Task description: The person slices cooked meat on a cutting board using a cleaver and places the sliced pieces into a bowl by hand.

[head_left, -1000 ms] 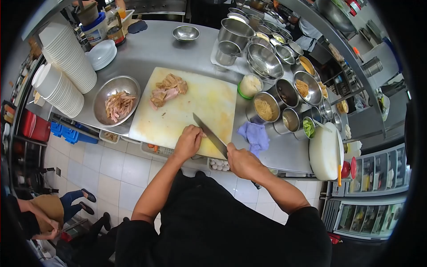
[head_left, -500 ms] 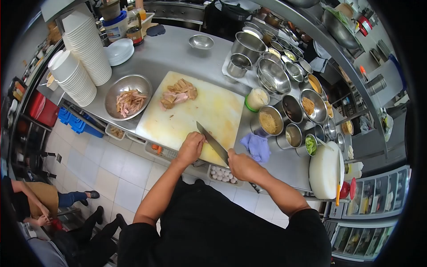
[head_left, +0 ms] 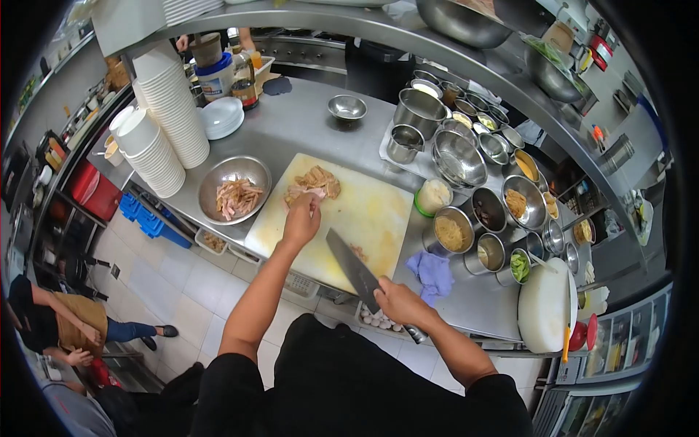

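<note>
A large kitchen knife (head_left: 351, 264) is in my right hand (head_left: 402, 302), its wide blade angled up and left over the near right part of the white cutting board (head_left: 371, 200). My left hand (head_left: 301, 220) reaches to the pile of cooked meat (head_left: 320, 180) near the board's far left corner. Its fingers are curled at the pile's near edge, against a pale pink piece. Small meat scraps (head_left: 358, 253) lie beside the blade. Left of the board, a steel bowl (head_left: 210, 191) holds meat cut into strips.
Stacked white bowls (head_left: 169, 109) and plates (head_left: 221, 116) stand at the left. Steel pots and bowls of ingredients (head_left: 453, 231) crowd the right side, near a purple cloth (head_left: 431, 275). A metal shelf (head_left: 349, 20) crosses overhead. Another person (head_left: 76, 320) is at the lower left.
My left hand has moved from near the knife up and left to the meat pile. The knife stays in my right hand, and scraps now show beside its blade. The whole view has shifted.
</note>
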The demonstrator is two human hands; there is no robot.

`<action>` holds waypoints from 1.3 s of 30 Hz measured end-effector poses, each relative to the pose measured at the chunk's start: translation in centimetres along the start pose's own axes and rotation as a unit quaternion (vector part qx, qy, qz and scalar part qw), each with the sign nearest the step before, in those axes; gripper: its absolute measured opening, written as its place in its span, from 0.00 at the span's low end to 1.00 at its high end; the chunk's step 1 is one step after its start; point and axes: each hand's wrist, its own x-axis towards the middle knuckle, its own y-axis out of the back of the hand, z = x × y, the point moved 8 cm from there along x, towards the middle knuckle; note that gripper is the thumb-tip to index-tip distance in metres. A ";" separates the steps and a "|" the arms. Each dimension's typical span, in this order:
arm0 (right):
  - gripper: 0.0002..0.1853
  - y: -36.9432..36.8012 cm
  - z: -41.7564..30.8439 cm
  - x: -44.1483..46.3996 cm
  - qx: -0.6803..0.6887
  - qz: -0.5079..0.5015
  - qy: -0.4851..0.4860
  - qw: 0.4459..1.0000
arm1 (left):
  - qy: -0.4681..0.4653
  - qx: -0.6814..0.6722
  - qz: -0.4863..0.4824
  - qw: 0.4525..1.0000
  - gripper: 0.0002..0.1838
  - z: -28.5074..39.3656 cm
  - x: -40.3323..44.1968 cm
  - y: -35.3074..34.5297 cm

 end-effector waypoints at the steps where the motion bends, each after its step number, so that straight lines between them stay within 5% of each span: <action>1: 0.15 -0.4 0.3 0.1 -0.011 0.000 0.016 1.000 | -0.009 0.019 -0.011 1.000 0.07 -0.5 1.6 -0.5; 8: 0.16 0.9 1.9 -0.4 0.019 0.025 -0.104 0.994 | 0.053 0.348 -0.144 0.925 0.25 -3.5 8.1 -7.6; 10: 0.16 1.2 2.0 0.3 -0.043 0.076 -0.058 0.995 | 0.077 0.382 -0.189 0.901 0.27 -3.9 9.0 -8.9; 13: 0.17 0.4 1.5 -0.4 0.086 0.004 -0.210 0.974 | 0.081 0.398 -0.158 0.900 0.22 -4.9 9.1 -9.6; 16: 0.17 -0.2 1.9 -0.4 0.079 0.028 -0.198 0.977 | 0.065 0.355 -0.143 0.922 0.13 -5.5 8.7 -10.1; 18: 0.17 -1.5 4.3 -0.1 0.085 0.032 -0.201 0.975 | 0.074 0.199 -0.085 0.973 0.09 -6.2 8.0 -9.5; 24: 0.17 -0.6 3.0 -0.8 0.125 0.030 -0.223 0.966 | 0.100 0.033 -0.077 0.991 0.09 -2.1 4.4 -1.8; 27: 0.16 -1.2 3.9 -0.3 0.120 0.035 -0.197 0.973 | 0.255 -0.238 -0.291 0.891 0.05 -1.8 0.4 -3.0; 31: 0.18 -1.8 4.6 0.0 0.107 0.015 -0.193 0.975 | 0.205 -0.248 -0.484 0.814 0.05 1.1 -4.2 -5.5; 35: 0.19 -2.1 5.0 0.2 0.091 0.002 -0.188 0.978 | 0.108 -0.161 -0.498 0.845 0.07 0.7 -5.6 -8.0; 37: 0.19 -1.8 5.0 0.4 0.074 0.007 -0.172 0.982 | -0.025 -0.042 -0.246 0.968 0.08 2.5 -3.3 -4.9; 39: 0.19 -0.5 3.8 -0.1 0.067 0.004 -0.161 0.985 | -0.027 -0.002 -0.229 0.973 0.08 2.4 -3.6 -3.5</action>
